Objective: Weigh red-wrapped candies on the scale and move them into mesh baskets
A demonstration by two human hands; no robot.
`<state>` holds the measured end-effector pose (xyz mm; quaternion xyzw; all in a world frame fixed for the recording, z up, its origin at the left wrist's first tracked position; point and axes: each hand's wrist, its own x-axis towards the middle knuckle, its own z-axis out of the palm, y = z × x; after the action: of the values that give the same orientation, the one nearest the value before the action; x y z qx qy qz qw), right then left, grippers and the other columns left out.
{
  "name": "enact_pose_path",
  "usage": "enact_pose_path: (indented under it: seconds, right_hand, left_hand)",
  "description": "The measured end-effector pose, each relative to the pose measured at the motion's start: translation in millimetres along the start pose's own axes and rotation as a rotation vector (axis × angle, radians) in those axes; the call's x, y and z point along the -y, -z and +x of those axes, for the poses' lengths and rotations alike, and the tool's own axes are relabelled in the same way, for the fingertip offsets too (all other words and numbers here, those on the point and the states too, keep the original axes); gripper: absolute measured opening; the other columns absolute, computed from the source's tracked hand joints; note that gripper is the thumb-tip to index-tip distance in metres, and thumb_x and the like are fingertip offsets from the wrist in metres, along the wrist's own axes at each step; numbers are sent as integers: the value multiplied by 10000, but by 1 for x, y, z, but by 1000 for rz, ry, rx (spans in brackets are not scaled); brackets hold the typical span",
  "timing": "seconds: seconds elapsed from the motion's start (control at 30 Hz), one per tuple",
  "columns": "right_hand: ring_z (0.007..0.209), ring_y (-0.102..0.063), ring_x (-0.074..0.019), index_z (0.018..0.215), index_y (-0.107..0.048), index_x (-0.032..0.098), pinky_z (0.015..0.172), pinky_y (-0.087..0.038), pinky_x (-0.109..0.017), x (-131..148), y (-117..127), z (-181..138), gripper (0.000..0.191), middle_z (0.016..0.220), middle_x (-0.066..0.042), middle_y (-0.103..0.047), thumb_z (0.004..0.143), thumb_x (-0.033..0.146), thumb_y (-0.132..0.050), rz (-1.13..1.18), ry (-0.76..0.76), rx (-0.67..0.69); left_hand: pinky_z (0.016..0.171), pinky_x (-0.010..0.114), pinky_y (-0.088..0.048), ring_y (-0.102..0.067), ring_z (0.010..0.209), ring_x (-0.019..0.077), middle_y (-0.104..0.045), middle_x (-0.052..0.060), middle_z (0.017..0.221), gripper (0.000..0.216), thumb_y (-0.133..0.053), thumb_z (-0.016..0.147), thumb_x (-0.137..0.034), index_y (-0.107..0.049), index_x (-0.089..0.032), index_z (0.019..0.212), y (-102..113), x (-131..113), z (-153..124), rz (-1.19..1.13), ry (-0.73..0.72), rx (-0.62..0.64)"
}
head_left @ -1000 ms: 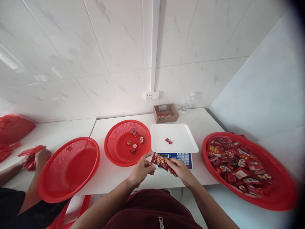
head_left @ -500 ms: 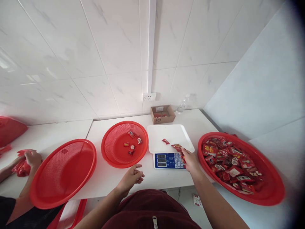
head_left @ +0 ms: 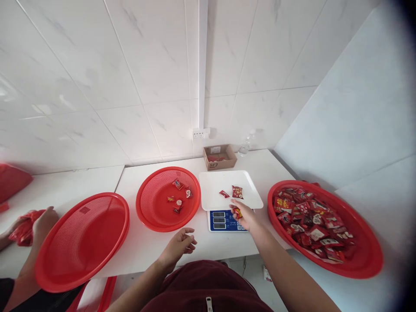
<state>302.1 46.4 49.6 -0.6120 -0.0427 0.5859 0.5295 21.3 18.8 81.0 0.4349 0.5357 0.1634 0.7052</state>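
Note:
My right hand [head_left: 244, 215] is closed on a small red and yellow snack packet [head_left: 238, 212], just over the front edge of the white weighing tray [head_left: 212, 184]. On that tray lie a larger red packet [head_left: 237, 192] and a small red one [head_left: 224, 194]. The blue keypad panel of the scale [head_left: 218, 223] is partly covered by my right hand. My left hand [head_left: 178, 245] hangs with loosely curled fingers apart and nothing in them, in front of a red basket [head_left: 147, 216] that holds several small packets [head_left: 179, 202].
At the right a red basket [head_left: 367, 268] is heaped with red packets. Another red basket [head_left: 85, 247] stands at the left. Beyond it, a co-worker's hands [head_left: 45, 223] hold a red plastic bag [head_left: 23, 229]. A cardboard box [head_left: 221, 164] and a clear bottle [head_left: 244, 147] stand by the wall.
The larger packet has left my right hand and lies on the weighing tray. My right hand has moved left and slightly toward me, still with a smaller packet. The left hand barely moved.

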Motion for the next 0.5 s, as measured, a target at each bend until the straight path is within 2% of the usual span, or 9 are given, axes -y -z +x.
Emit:
enact_pose_path:
  seconds: [0.07,0.13,0.2,0.27,0.37,0.5]
  right_hand:
    - [588,-586,-89,917,-574,214,484,-454,-180,-7,-11,-18,204,756,-12,-662,731,226,-656,32,-24,164]
    - [759,-634,-119,995,-569,228,649,-514,-229,-16,-24,-40,342,913,-29,-678,675,186,-682,-10,-29,368]
    - [940,-624,-144,1070,-558,240,815,-503,-280,-23,-35,-62,461,1081,-46,-651,635,161,-685,-107,-25,547]
    - [1089,-570,-163,1178,-519,257,910,-460,-320,-27,-43,-79,562,1226,-66,-590,642,177,-669,-247,-3,668]
    - [1217,-482,-188,1335,-407,276,964,-410,-367,-29,-50,-94,661,1378,-104,-474,710,232,-616,-498,97,762]
    - [1256,-446,-202,1362,-390,271,972,-400,-387,-31,-50,-94,632,1417,-120,-429,761,308,-580,-658,218,777]
  left_hand:
    - [721,303,-445,-570,738,137,-604,25,842,531,-652,694,-506,-512,-163,1075,-3,-2,-1,-2,-3,6]
    - [718,300,-441,-566,741,136,-601,24,842,528,-651,689,-523,-524,-165,1055,-6,-7,-2,-2,-10,23]
    - [713,297,-437,-560,748,137,-598,24,844,538,-645,686,-549,-536,-164,1045,-11,-12,-3,0,-23,42]
    - [715,297,-435,-554,761,140,-600,31,857,545,-630,691,-579,-553,-161,1031,-15,-18,-4,11,-44,68]
    - [726,301,-430,-547,788,148,-623,56,909,525,-597,709,-616,-592,-155,960,-20,-25,-4,60,-85,125]
    - [722,298,-413,-539,772,150,-651,54,875,488,-616,697,-616,-607,-156,860,-23,-26,-1,106,-139,148]
